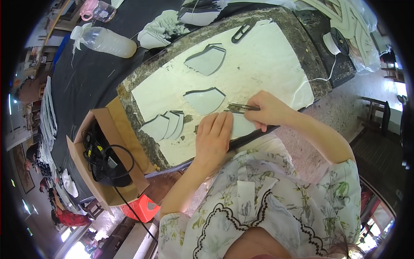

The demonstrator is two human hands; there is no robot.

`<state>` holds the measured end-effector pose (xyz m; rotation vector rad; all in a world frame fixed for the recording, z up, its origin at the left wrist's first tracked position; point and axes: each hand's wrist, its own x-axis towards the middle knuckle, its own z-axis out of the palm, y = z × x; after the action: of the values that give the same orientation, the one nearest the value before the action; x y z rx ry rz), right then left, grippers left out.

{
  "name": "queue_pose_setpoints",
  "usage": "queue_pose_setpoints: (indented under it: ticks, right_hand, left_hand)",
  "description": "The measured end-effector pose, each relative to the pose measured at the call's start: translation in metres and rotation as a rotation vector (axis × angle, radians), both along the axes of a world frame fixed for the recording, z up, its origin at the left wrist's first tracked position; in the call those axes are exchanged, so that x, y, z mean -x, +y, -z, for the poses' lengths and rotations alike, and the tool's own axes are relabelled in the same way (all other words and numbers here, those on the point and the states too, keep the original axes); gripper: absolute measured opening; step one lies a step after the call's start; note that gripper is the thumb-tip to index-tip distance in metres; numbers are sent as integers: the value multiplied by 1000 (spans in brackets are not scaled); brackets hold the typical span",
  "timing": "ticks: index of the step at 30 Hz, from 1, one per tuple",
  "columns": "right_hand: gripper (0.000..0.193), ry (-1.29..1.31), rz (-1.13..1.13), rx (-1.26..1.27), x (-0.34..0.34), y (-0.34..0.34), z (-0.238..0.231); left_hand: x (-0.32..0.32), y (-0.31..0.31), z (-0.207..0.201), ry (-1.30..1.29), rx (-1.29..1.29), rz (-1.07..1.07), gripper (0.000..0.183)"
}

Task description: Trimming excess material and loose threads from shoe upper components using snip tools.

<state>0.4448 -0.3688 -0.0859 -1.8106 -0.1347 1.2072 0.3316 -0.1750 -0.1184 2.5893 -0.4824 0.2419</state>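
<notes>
A: What are the hands doing?
B: The right hand (266, 108) grips a pair of snips (242, 106), blades pointing left. The left hand (213, 137) lies flat, fingers extended together, clenched on nothing.
A: And the piece they're working on?
B: That grey piece (242, 125) is at the sheet's near edge, between the hands, beneath the snips, with the left fingertips at its edge.
A: What's near them?
B: A dark-edged panel (204, 102) just beyond the left hand, a fan of panels (166, 125) to its left, and a stack (207, 60) farther up, all on the white sheet (267, 64).
A: Farther out?
B: A black tool (243, 33) near the sheet's far edge, a thread spool (336, 42) to the right, a box (113, 195) of cables (101, 149) left, and a bottle (108, 42) beyond that.
</notes>
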Motion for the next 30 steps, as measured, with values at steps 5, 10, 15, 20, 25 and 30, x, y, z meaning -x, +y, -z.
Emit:
queue_pose_setpoints:
  ticks: [5,10,15,20,25,30]
  right_hand:
    - [21,19,17,-27,-1,1,-4]
    - [20,18,47,-18,-2,-1,-2]
    - [20,22,62,-12,2,-1,1]
    - [20,24,7,-3,2,-2,-1]
    - [21,-6,-36,-1,1,-2,-2]
    - [20,-21,-43,8,1,-2,1]
  left_hand:
    - [4,3,2,-40,-12,12,46]
    - [3,2,3,-24,5,19,45]
    - [3,-1,3,14,96,-59,52]
    - [1,-3,3,22,38,-46,55]
    - [-1,1,-2,20,-25,30,58]
    - [-2,0,-6,-7,-187,110,57]
